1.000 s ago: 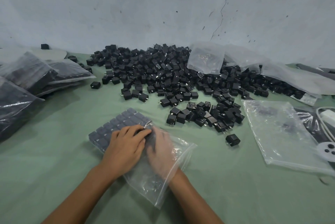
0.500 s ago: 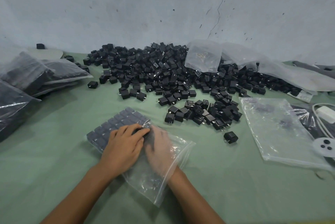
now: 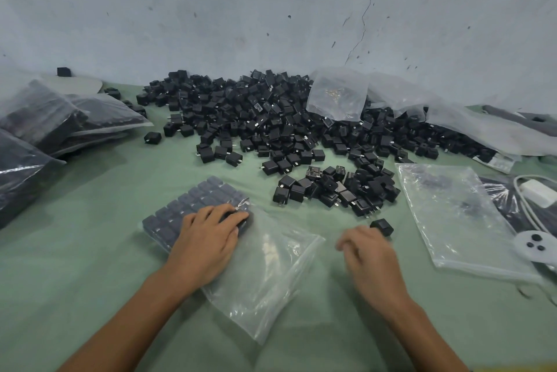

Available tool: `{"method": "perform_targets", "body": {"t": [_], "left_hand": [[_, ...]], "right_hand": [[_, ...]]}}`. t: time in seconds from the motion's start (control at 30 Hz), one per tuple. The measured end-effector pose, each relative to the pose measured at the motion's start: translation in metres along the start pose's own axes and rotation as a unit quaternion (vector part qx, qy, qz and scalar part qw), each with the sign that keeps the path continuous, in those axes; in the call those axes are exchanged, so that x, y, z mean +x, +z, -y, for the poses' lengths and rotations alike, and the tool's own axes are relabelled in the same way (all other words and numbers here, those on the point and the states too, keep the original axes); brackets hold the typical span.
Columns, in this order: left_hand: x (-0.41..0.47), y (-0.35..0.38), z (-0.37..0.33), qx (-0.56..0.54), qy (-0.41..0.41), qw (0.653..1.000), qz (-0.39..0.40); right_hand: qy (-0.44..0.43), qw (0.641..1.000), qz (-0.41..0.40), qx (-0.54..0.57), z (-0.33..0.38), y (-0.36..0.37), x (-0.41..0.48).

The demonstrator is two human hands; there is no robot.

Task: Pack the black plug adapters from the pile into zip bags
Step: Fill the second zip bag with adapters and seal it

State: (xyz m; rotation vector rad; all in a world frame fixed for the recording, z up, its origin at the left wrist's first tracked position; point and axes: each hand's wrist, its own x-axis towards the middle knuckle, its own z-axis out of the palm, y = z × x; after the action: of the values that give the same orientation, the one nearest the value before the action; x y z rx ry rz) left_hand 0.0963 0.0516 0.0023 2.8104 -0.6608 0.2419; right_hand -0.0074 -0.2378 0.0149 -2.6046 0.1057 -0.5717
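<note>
Shows right grip (image 3: 366, 254) now out of the zip bag (image 3: 271, 275), loosely curled and empty, beside a loose adapter (image 3: 382, 227) near the pile (image 3: 271, 118). Keeps left grip (image 3: 208, 239) spread, pressing packed adapter rows (image 3: 193, 203) in the bag on the counter (image 3: 90, 251). Suggests fetching another piece.

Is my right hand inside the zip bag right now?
No, the right hand is outside the zip bag, over the green cloth beside a loose adapter.

Your head camera looks forward and down over the bench (image 3: 90, 251), close above its near edge, facing the wall (image 3: 211, 10).
</note>
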Motion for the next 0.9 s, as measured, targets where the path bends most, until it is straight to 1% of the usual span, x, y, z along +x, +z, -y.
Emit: {"method": "perform_targets", "body": {"t": [0.03,0.07,0.1,0.13,0.17,0.23,0.3,0.37,0.43,0.47,0.5,0.53,0.57,0.6,0.63,0.67,0.7,0.73,0.8,0.9], "left_hand": [[0.000,0.001,0.000,-0.002,0.000,1.000,-0.001],[0.000,0.001,0.000,-0.002,-0.001,1.000,-0.001],[0.000,0.001,0.000,-0.002,-0.002,1.000,-0.001],[0.000,0.000,0.000,-0.005,-0.003,1.000,-0.002],[-0.001,0.000,0.000,-0.010,-0.003,1.000,-0.002],[0.000,0.000,0.001,-0.013,0.000,1.000,-0.003],[0.000,0.001,0.002,-0.013,0.002,1.000,-0.004],[0.000,0.002,0.003,-0.008,0.003,1.000,-0.005],[0.000,0.003,0.003,-0.007,0.003,1.000,-0.004],[0.000,0.003,0.003,-0.009,0.005,1.000,-0.004],[0.000,0.003,0.003,-0.011,0.006,1.000,-0.005],[0.000,0.003,0.003,-0.013,0.007,1.000,-0.007],[0.001,0.003,0.003,-0.014,0.008,1.000,-0.008],[0.000,0.004,0.003,-0.014,0.009,1.000,-0.009],[0.000,0.004,0.004,-0.014,0.010,1.000,-0.011],[0.000,0.004,0.004,-0.013,0.009,1.000,-0.013],[0.000,0.004,0.004,-0.012,0.008,1.000,-0.014],[0.000,0.004,0.004,-0.010,0.007,1.000,-0.013],[0.000,0.004,0.003,-0.014,0.007,1.000,-0.010],[-0.001,0.005,0.003,-0.016,0.009,1.000,-0.011]], "right_hand": [[0.031,0.998,-0.017,-0.061,-0.011,-0.002,0.007],[0.064,0.989,0.008,-0.132,-0.021,-0.003,0.014],[0.090,0.975,0.052,-0.195,-0.030,-0.002,0.018],[0.114,0.962,0.091,-0.232,-0.037,0.000,0.019],[0.122,0.955,0.110,-0.246,-0.043,0.002,0.020],[0.128,0.963,0.097,-0.218,-0.049,0.002,0.019],[0.157,0.967,0.088,-0.181,-0.050,-0.003,0.022],[0.181,0.962,0.109,-0.174,-0.049,-0.013,0.027],[0.178,0.964,0.129,-0.150,-0.042,-0.023,0.023],[0.173,0.970,0.129,-0.108,-0.035,-0.028,0.017],[0.174,0.976,0.126,-0.038,-0.027,-0.033,0.010],[0.185,0.972,0.133,0.062,-0.017,-0.037,0.001],[0.200,0.951,0.160,0.175,-0.005,-0.040,-0.009],[0.210,0.915,0.202,0.279,0.007,-0.041,-0.019],[0.214,0.875,0.248,0.357,0.020,-0.037,-0.027],[0.220,0.838,0.286,0.409,0.031,-0.031,-0.034],[0.232,0.806,0.307,0.450,0.041,-0.023,-0.037],[0.250,0.778,0.309,0.487,0.049,-0.013,-0.038],[0.282,0.733,0.285,0.549,0.063,0.008,-0.033],[0.333,0.666,0.212,0.633,0.081,0.033,-0.015]]}}
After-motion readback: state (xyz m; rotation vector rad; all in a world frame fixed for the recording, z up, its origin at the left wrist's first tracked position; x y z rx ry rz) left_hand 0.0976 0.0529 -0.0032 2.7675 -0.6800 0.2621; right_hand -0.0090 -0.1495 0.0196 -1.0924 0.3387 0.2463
